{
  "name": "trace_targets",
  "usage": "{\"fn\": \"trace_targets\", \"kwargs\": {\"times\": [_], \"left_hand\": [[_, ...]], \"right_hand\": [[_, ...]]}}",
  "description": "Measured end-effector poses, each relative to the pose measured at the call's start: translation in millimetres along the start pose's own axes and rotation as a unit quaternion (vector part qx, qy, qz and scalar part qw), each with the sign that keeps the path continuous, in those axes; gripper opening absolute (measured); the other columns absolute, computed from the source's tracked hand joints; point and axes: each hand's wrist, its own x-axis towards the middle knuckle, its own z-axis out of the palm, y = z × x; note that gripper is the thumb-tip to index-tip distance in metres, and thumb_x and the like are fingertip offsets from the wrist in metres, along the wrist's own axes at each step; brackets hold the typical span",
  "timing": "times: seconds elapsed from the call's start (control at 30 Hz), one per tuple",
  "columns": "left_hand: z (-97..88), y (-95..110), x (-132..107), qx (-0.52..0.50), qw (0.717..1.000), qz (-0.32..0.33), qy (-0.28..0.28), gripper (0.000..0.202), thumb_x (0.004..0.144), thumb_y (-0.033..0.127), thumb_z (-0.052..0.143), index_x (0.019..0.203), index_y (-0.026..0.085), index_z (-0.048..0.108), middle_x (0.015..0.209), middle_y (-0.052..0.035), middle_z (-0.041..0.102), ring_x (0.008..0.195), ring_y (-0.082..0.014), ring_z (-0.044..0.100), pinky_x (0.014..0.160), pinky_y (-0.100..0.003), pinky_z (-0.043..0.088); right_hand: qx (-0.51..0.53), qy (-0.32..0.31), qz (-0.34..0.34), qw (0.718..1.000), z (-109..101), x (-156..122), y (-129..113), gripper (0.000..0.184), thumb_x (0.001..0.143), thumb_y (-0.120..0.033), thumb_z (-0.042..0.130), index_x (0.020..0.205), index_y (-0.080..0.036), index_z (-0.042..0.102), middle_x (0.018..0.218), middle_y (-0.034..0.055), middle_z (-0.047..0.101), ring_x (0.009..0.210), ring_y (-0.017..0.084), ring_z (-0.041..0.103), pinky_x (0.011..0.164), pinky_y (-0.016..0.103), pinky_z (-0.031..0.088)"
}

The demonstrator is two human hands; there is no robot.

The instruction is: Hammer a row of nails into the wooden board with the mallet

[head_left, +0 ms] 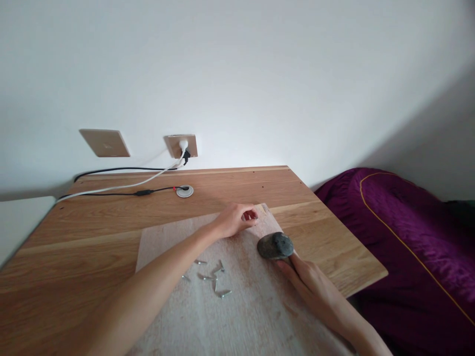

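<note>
My left hand (pixel 236 219) reaches across a pale board (pixel 237 306) lying on the wooden desk (pixel 92 232). Its fingers are curled together in a pinch near the board's far right corner, on something too small to make out. My right hand (pixel 309 284) grips a dark grey stone (pixel 276 245), which rests on the board just right of and below the left hand. Several small metal nails (pixel 214 279) lie loose on the board between my forearms.
A white cable (pixel 122 186) and a black cable (pixel 122 193) run along the desk's far edge to a wall socket (pixel 181 146) and a round grommet (pixel 184 191). A second wall plate (pixel 105 143) sits left. A purple bedcover (pixel 408 237) lies right of the desk.
</note>
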Motion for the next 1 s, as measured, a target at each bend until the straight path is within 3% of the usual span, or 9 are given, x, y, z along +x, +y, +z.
{"fn": "trace_targets", "kwargs": {"times": [0.43,1.0], "left_hand": [[-0.3,2.4,-1.0,0.029,0.999,0.010,-0.022,0.010,0.093,0.025,0.071,0.094,0.017,0.076,0.086,-0.0032,0.079,0.080,-0.0191,0.071,0.075,-0.026,0.049],[1.6,1.2,-1.0,0.044,0.999,0.017,-0.013,0.010,0.094,0.021,0.070,0.096,0.016,0.078,0.092,-0.0048,0.081,0.083,-0.0194,0.073,0.077,-0.026,0.050]], "right_hand": [[-0.015,0.004,0.001,1.000,2.9,-1.7,1.3,0.034,0.113,-0.054,0.036,0.103,-0.029,0.058,0.087,0.0051,0.077,0.086,0.032,0.077,0.074,0.036,0.045],[-0.032,0.016,-0.008,0.999,3.3,-2.7,-1.0,0.035,0.112,-0.052,0.036,0.099,-0.028,0.058,0.083,0.0050,0.076,0.079,0.029,0.075,0.071,0.035,0.043]]}}
